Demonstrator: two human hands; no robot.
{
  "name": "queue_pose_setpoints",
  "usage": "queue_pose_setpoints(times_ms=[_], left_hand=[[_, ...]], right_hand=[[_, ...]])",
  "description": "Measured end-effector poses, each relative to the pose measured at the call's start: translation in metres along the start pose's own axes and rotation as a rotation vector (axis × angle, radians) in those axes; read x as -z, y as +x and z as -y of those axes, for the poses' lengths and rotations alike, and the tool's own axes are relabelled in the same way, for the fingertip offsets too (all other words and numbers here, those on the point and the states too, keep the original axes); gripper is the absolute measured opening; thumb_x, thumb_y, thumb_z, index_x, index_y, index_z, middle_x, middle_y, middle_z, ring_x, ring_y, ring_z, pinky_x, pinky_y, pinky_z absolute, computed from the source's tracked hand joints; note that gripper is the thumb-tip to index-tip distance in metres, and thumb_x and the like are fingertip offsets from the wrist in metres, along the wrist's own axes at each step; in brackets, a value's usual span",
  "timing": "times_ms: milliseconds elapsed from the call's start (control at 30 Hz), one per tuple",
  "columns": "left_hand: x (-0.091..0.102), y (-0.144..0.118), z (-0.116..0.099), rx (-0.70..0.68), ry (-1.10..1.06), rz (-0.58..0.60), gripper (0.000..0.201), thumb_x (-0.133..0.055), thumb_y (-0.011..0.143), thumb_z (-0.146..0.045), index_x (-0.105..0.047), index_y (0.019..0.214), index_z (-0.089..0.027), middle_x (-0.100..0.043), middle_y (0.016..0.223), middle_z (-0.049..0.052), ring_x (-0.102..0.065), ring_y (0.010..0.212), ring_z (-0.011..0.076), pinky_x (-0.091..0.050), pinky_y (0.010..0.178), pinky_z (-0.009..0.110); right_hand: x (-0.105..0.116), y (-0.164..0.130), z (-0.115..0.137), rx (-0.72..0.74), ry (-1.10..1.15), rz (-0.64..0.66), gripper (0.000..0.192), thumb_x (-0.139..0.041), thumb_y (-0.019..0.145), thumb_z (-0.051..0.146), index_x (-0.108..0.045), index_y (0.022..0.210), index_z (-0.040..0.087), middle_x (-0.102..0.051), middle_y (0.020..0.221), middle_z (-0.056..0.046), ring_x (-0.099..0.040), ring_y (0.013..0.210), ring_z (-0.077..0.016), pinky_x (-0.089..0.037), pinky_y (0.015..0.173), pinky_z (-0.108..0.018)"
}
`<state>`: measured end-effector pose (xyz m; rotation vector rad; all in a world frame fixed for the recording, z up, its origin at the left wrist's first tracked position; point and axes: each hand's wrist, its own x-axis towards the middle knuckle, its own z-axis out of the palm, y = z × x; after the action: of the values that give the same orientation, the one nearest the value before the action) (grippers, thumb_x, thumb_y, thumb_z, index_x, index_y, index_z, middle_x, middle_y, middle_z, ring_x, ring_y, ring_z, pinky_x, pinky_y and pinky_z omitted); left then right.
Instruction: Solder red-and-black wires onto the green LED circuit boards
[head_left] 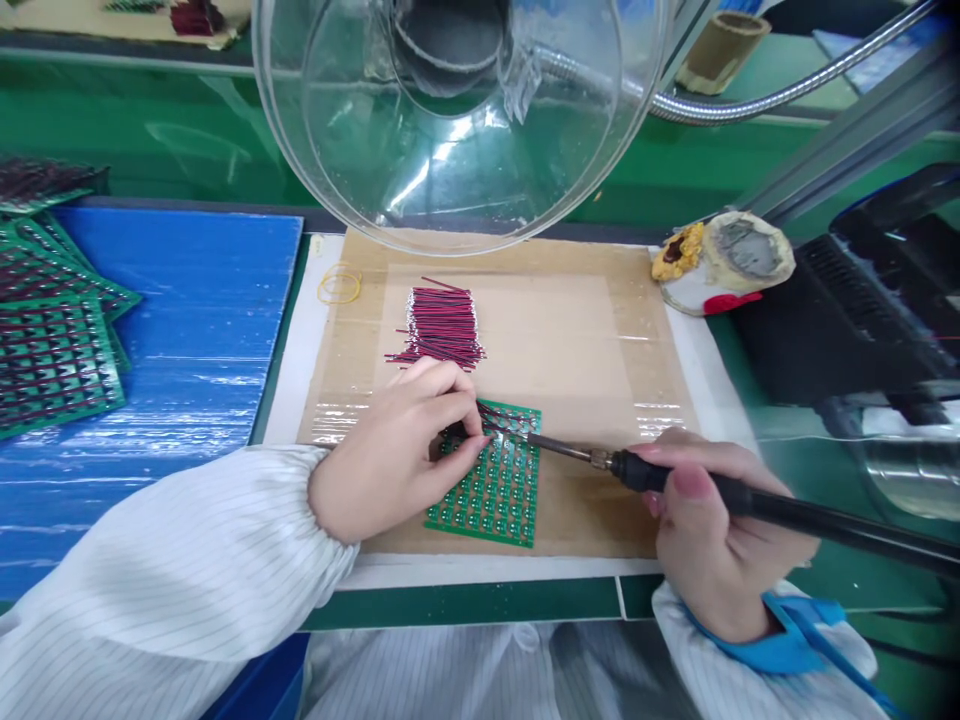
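Note:
A green circuit board panel [491,490] lies on the cardboard, covered in rows of small pads. My left hand [409,430] rests over its upper left corner, thumb and forefinger pinched on a thin dark red wire [491,412] against the board. My right hand [720,510] grips the black handle of a soldering iron [570,447], whose tip meets the board's upper rows near my left fingertips. Just above my left hand sits a pile of short red and black wires [444,325] with bare silvery ends. My left palm and fingers hide part of the panel.
A clear round fume hood [465,200] hangs over the back. Finished-looking wired boards [60,350] are stacked on a blue sheet [195,300] at left. A yellow rubber band [339,287], a tip-cleaning pot with yellow sponge [679,250] and a black device [847,310] stand around the cardboard [577,340].

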<state>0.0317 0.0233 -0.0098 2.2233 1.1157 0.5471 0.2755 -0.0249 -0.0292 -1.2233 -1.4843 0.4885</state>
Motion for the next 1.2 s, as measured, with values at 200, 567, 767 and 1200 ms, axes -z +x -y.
queue_pose_setpoints(times_ms=[200, 567, 767, 1200], left_hand=[[0.021, 0.017, 0.006, -0.047, 0.227, 0.022, 0.014, -0.057, 0.092, -0.030, -0.065, 0.088, -0.019, -0.058, 0.097, 0.003, -0.052, 0.094, 0.0200, -0.042, 0.084, 0.036], [0.032, 0.038, 0.046, -0.177, 0.182, -0.154, 0.018, -0.054, 0.095, -0.022, -0.070, 0.095, -0.013, -0.068, 0.096, 0.005, -0.063, 0.091, 0.0173, -0.051, 0.085, 0.032], [0.028, 0.029, 0.048, -0.255, 0.172, -0.320, 0.016, -0.056, 0.093, -0.019, -0.070, 0.098, -0.012, -0.072, 0.096, 0.005, -0.066, 0.090, 0.0145, -0.052, 0.085, 0.026], [0.013, -0.004, 0.017, -0.447, 0.370, -0.284, 0.020, -0.044, 0.099, -0.017, -0.060, 0.112, -0.014, -0.071, 0.107, 0.006, -0.067, 0.100, 0.0133, -0.051, 0.096, 0.023]], right_hand=[[-0.005, 0.002, -0.001, 0.017, 0.039, -0.178, 0.011, -0.060, 0.086, 0.024, -0.070, 0.081, 0.021, -0.063, 0.065, 0.001, -0.049, 0.044, -0.0094, -0.033, 0.034, -0.025], [-0.006, 0.002, -0.008, 0.022, 0.060, -0.256, 0.013, -0.061, 0.086, 0.026, -0.071, 0.079, 0.020, -0.063, 0.065, 0.001, -0.049, 0.043, -0.0083, -0.033, 0.035, -0.025], [-0.004, 0.003, -0.003, -0.004, 0.008, -0.229, 0.014, -0.061, 0.086, 0.026, -0.070, 0.078, 0.018, -0.062, 0.062, 0.001, -0.050, 0.042, -0.0079, -0.033, 0.033, -0.022], [-0.009, 0.003, -0.001, 0.009, 0.039, -0.267, 0.013, -0.061, 0.086, 0.023, -0.070, 0.078, 0.018, -0.062, 0.064, 0.001, -0.047, 0.040, -0.0059, -0.032, 0.033, -0.022]])
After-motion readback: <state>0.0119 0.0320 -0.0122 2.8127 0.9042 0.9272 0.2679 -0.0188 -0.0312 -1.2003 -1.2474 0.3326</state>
